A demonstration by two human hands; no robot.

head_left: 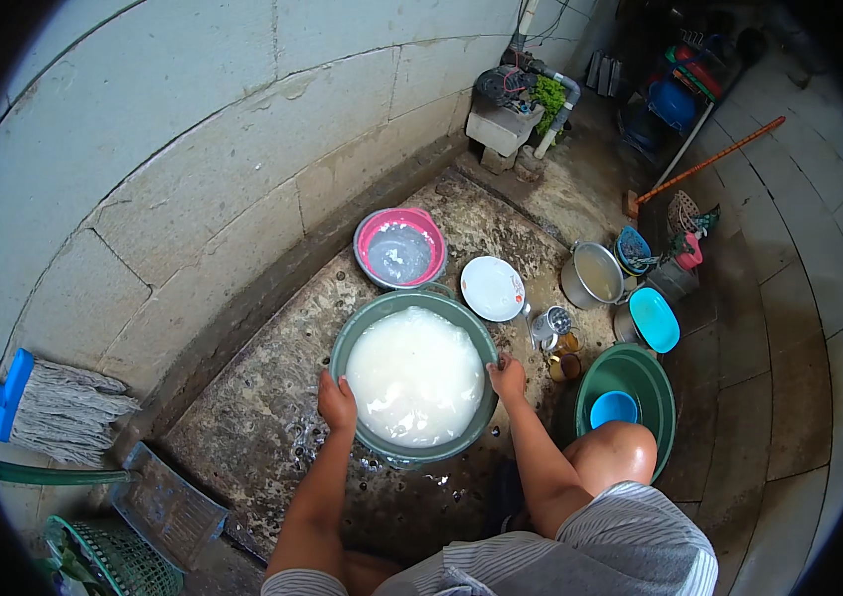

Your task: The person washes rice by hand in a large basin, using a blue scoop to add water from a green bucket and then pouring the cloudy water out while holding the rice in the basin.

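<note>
A round green basin [345, 417] sits in front of me, nearly full of a glossy, milky white mass [416, 377]. Whether that is liquid or something soft, I cannot make out. My left hand [337, 400] grips the basin's left rim, and my right hand [508, 378] holds the rim on the opposite side. Just beyond the basin stand a pink and grey basin [401, 253] with cloudy water and a white plate [493, 288] with a printed pattern. Close to my right hand are a metal cup [551, 324] and amber glass mugs [565, 366].
Right of my knee stands a dark green tub [665, 407] with a blue bowl [614, 408] in it. Further back are a metal pot [592, 274] and a turquoise dish [655, 320]. A mop [74, 409], dustpan [168, 507] and green basket [123, 556] are at left. A pump [504, 87] stands by the wall.
</note>
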